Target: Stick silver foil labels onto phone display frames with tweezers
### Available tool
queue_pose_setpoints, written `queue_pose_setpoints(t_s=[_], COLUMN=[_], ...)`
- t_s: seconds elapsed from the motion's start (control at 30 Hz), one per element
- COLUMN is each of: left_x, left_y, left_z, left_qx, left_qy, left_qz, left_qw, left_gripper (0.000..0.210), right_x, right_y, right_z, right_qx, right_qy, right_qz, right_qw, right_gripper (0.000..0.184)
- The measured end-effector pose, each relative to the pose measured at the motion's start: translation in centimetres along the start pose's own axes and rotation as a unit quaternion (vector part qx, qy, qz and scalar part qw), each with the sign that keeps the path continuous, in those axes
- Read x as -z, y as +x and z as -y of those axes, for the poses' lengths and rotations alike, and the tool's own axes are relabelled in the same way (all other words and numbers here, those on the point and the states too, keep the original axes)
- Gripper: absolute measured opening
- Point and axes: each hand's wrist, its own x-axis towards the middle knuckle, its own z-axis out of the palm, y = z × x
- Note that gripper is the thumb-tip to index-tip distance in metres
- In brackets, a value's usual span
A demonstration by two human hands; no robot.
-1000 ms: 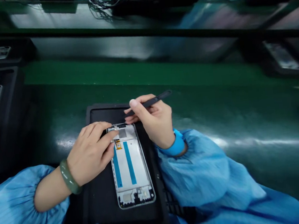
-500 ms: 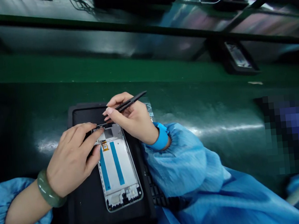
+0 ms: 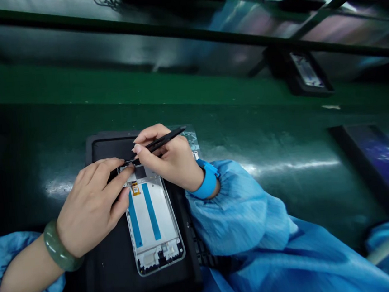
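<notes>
An opened phone frame (image 3: 158, 222) lies face down, slightly slanted, on a black tray (image 3: 113, 271). Two blue strips and a small gold flex cable (image 3: 135, 189) show on its silvery inside. My left hand (image 3: 93, 198) holds the frame's upper left, index fingertip on the inside near the top and thumb at the left edge. In my right hand (image 3: 173, 159), black tweezers (image 3: 162, 141) are pinched between thumb and fingers. Their points reach down to the frame's top edge, close to my left fingertips; what they touch there is too small to make out.
Clear film (image 3: 190, 137) lies behind my right hand. A black holder (image 3: 311, 74) with another phone part stands at the back right of the green bench (image 3: 246, 114). Farther right lies a dark tray (image 3: 373, 162) with a purplish surface. A dark rail crosses the back.
The tweezers have tipped lower, their points now at the frame's top edge, and my right hand has shifted slightly left. My left hand keeps its place on the frame. The view has shifted a little.
</notes>
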Motion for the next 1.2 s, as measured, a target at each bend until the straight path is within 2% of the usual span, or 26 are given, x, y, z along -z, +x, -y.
queue_pose_setpoints(t_s=[0.4, 0.6, 0.77, 0.93, 1.2], left_x=[0.03, -0.04, -0.04, 0.04, 0.06], left_y=[0.02, 0.04, 0.06, 0.1, 0.16], left_z=[0.0, 0.08, 0.07, -0.02, -0.07], left_qx=[0.001, -0.003, 0.004, 0.005, 0.004], left_qy=[0.001, -0.003, -0.008, -0.008, -0.009], left_qz=[0.002, -0.004, 0.002, 0.001, -0.003], left_qw=[1.0, 1.0, 1.0, 1.0, 1.0], left_gripper=[0.034, 0.035, 0.036, 0.034, 0.034], right_x=[-0.14, -0.28, -0.16, -0.22, -0.35], right_y=[-0.03, -0.2, -0.3, -0.34, -0.37], right_z=[0.09, 0.47, 0.46, 0.24, 0.43], right_qx=[0.006, 0.048, 0.03, 0.07, 0.079], right_qy=[-0.025, -0.039, -0.004, -0.026, -0.036], right_qz=[-0.015, -0.025, -0.027, -0.023, -0.019], right_qw=[1.0, 0.998, 0.999, 0.997, 0.996], right_gripper=[0.006, 0.004, 0.006, 0.004, 0.003])
